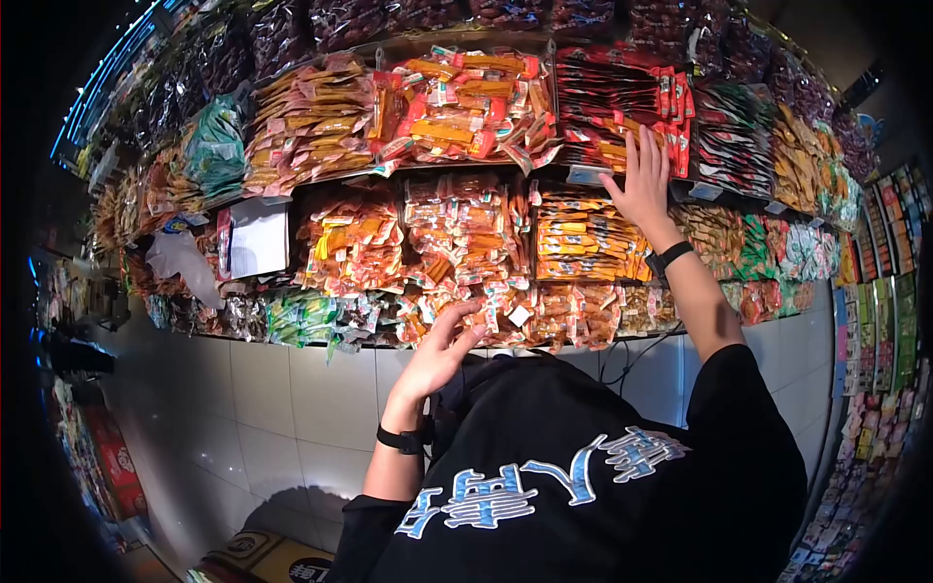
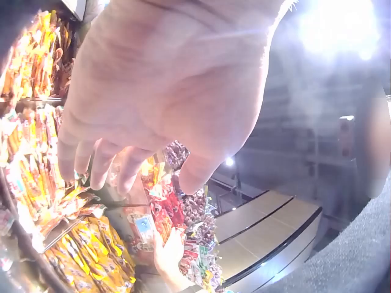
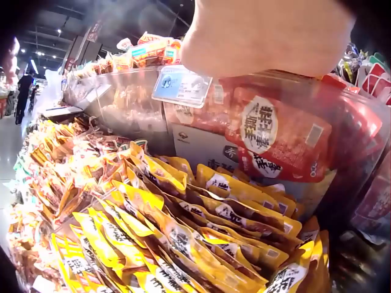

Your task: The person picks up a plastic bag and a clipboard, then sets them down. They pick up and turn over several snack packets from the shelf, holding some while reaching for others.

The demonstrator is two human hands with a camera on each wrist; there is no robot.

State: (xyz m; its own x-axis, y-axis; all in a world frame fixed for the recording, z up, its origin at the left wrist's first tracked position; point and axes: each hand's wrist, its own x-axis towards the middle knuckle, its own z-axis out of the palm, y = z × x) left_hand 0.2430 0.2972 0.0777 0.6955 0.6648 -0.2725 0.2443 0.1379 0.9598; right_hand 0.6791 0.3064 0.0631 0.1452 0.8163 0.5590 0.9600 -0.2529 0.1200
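Note:
My right hand (image 1: 643, 189) reaches over the front of a bin of red snack packets (image 1: 603, 92), its fingers extended across the packets near the bin's edge. In the right wrist view only the heel of that hand (image 3: 269, 39) shows above the clear bin wall, and the fingers are hidden. Below it stand rows of yellow snack packets (image 3: 201, 226). My left hand (image 1: 437, 355), holding nothing, hovers by the lowest row of small orange packets (image 1: 573, 313). In the left wrist view its palm (image 2: 165, 91) shows, fingers loosely bent.
A price tag (image 3: 182, 86) hangs on the bin wall. Bins of orange packets (image 1: 466, 97) and green-and-dark packets (image 1: 734, 136) flank the red ones. A white card (image 1: 259, 239) and a plastic bag (image 1: 185, 264) lie at left. Tiled floor (image 1: 262, 374) stretches below the display.

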